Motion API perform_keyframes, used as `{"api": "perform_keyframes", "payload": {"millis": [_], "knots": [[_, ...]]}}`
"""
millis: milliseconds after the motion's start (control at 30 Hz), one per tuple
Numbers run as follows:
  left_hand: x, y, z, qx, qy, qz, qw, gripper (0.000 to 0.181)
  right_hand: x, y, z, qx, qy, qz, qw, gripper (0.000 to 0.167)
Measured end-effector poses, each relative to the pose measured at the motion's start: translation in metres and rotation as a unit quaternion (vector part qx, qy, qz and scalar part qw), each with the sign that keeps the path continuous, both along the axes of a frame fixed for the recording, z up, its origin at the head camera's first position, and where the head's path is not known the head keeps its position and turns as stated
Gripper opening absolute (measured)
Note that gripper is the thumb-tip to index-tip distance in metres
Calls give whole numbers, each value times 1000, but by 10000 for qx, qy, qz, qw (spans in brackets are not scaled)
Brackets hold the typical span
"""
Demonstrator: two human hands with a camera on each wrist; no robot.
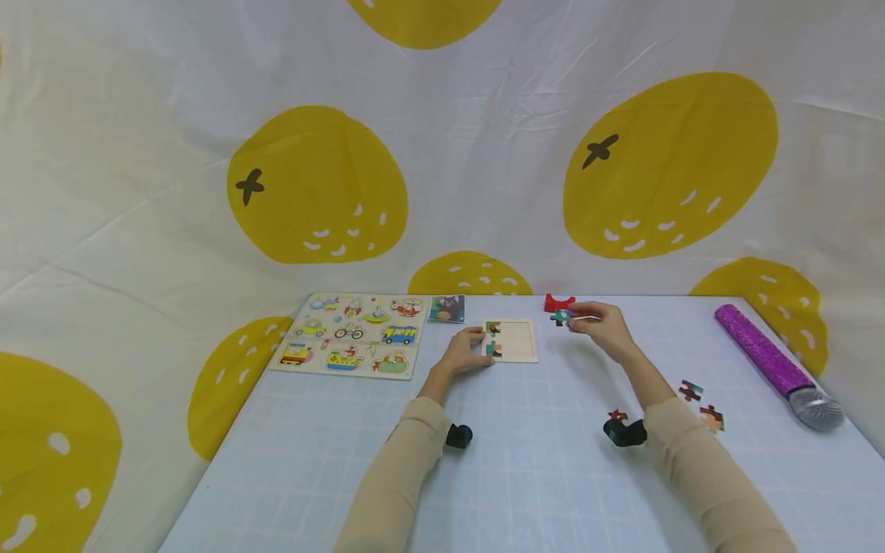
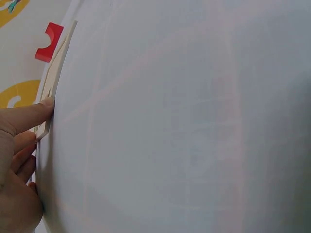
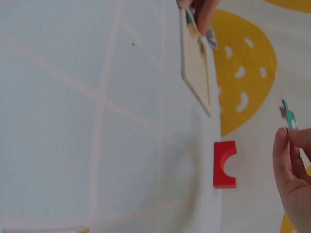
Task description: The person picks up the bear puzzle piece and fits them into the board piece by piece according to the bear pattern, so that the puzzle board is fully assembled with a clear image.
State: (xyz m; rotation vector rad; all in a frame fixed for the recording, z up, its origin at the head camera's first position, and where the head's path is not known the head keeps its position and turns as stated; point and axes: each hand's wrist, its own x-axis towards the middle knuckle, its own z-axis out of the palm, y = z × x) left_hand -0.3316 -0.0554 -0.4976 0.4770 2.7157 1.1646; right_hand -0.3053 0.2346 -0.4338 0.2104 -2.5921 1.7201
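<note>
A small wooden jigsaw tray [image 1: 518, 342] lies near the middle of the table's far side, with jigsaw pieces along its left side. My left hand [image 1: 462, 353] holds the tray's left edge, fingers at the upper corner and thumb [image 2: 34, 116] at the lower. To the right of the tray, my right hand [image 1: 604, 328] pinches a teal jigsaw piece [image 1: 558, 316] between thumb and fingertips, raised off the table. In the right wrist view, that piece [image 3: 290, 118] stands up from the fingertips. A red arched block [image 1: 558, 302] is just behind it.
A vehicle peg puzzle board [image 1: 359, 338] lies at left, beside a bear picture card [image 1: 447, 309]. Loose jigsaw pieces [image 1: 690, 390] lie near my right forearm, one partly behind the black wrist device [image 1: 625, 432]. A purple glitter microphone [image 1: 764, 349] lies far right.
</note>
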Motion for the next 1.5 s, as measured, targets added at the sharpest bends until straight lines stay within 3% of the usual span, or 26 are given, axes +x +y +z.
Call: {"api": "perform_keyframes", "payload": {"millis": [333, 567, 767, 867, 1033, 1233, 1500], "knots": [[1, 1, 3, -23, 60, 11, 10000, 63, -7, -23, -6, -905, 289, 181, 9953, 37], [-1, 1, 2, -52, 40, 17, 10000, 62, -5, -31, -8, -1131, 303, -51, 9931, 28], [-1, 1, 2, -30, -25, 71, 10000, 62, -10, -41, -15, -1518, -17, -191, 9882, 33], [-2, 1, 2, -62, -41, 80, 9999, 62, -14, -47, -21, -1210, -76, 25, 9926, 42], [-1, 1, 1, -74, -35, 115, 9999, 63, -16, -57, -30, 135, -28, 581, 9982, 39], [-2, 1, 0, -42, 20, 61, 10000, 65, -19, -63, -38, 1685, -267, 975, 9805, 33], [-3, 1, -2, -98, 10, 65, 9999, 65, -21, -67, -39, 2313, -208, 1188, 9654, 35]]}}
